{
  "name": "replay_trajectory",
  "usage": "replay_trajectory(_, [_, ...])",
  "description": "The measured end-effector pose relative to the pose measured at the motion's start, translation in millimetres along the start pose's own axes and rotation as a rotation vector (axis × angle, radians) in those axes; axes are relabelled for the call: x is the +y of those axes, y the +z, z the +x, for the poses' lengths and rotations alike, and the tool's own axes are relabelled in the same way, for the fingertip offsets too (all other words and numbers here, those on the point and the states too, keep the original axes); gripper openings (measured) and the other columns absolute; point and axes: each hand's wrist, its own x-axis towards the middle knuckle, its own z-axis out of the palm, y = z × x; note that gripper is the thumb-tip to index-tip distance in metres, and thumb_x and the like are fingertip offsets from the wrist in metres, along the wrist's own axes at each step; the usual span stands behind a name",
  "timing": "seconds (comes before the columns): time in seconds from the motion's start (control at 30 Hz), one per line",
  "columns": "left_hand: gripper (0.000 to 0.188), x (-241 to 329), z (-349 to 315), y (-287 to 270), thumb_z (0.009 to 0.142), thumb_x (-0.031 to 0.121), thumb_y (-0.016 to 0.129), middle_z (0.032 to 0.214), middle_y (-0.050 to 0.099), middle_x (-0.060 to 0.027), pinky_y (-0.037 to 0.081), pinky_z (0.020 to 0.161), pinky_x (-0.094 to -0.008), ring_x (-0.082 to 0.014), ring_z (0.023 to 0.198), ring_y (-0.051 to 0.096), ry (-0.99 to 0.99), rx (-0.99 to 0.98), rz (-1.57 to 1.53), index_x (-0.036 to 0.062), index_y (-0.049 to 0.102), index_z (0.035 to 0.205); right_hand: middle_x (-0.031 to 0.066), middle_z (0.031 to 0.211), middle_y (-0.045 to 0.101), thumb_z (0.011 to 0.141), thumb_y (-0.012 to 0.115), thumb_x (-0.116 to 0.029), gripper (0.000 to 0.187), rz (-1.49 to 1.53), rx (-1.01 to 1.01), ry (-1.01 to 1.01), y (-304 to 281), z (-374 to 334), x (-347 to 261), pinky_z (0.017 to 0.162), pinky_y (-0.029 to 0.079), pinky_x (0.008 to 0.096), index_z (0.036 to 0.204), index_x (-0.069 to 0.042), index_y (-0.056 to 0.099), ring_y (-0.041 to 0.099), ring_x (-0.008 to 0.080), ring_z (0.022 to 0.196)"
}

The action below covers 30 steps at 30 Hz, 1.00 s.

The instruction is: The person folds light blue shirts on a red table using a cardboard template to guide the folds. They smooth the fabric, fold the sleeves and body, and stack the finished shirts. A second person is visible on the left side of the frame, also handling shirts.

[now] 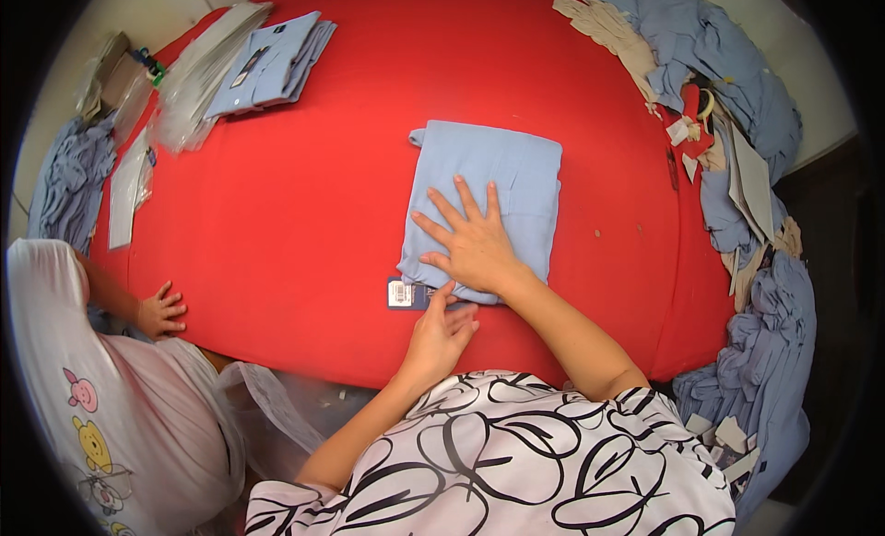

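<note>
A folded light-blue shirt [525, 181] lies on the red-covered table in front of me. My right hand [475, 248] presses flat on its middle, fingers spread and open. At the shirt's near edge is my left hand [440, 338], its fingers loosely bent, apart and slightly blurred. One fingertip touches or nearly touches the cloth beside a dark-blue tag [402, 294] with a white label, which sticks out from the lower left corner. Nothing shows in the left hand's grasp.
Folded blue shirts [267, 66] lie on clear plastic bags [198, 84] at the far left. Blue garments [761, 324] and scraps crowd the right edge. A small person's hand [161, 311] rests on the table's left edge. Red cloth [277, 223] covers the table.
</note>
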Motion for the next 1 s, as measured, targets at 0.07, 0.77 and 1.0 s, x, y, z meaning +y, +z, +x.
replay_trajectory(0.07, [0.055, 24, -2, -16, 0.088, 0.001, 0.070, 0.109, 0.061, -0.0161, 0.054, 0.075, -0.0301, -0.0194, 0.088, 0.066, 0.079, 0.075, 0.315, -0.0030, 0.046, 0.137, 0.0094, 0.158, 0.037, 0.089, 0.064, -0.050, 0.062, -0.022, 0.004, -0.019, -10, -3, -2, 0.111, 0.013, 0.0752, 0.144, -0.022, 0.053, 0.025, 0.0410, 0.147])
replay_trajectory(0.77, [0.049, 96, 199, -47, 0.095, 0.042, 0.064, 0.097, 0.069, -0.0185, 0.054, 0.078, -0.0437, -0.0330, 0.090, 0.068, 0.197, 0.378, 0.892, -0.0051, 0.068, 0.106, 0.0187, 0.123, 0.064, 0.099, 0.058, -0.036, 0.050, 0.930, 0.407, 0.892, -44, -21, 130, 0.094, 0.048, 0.0331, 0.123, 0.007, 0.062, 0.062, 0.0236, 0.109])
replay_trajectory(1.0, [0.029, 128, 202, -28, 0.087, 0.026, 0.075, 0.078, 0.068, -0.0125, 0.054, 0.067, -0.0366, -0.0246, 0.073, 0.067, 0.108, 0.322, 0.909, -0.0011, 0.067, 0.095, 0.0164, 0.111, 0.067, 0.095, 0.066, -0.019, 0.037, 1.138, 0.192, 0.846, -46, -2, 133, 0.092, 0.049, 0.0313, 0.121, 0.008, 0.061, 0.063, 0.0216, 0.102])
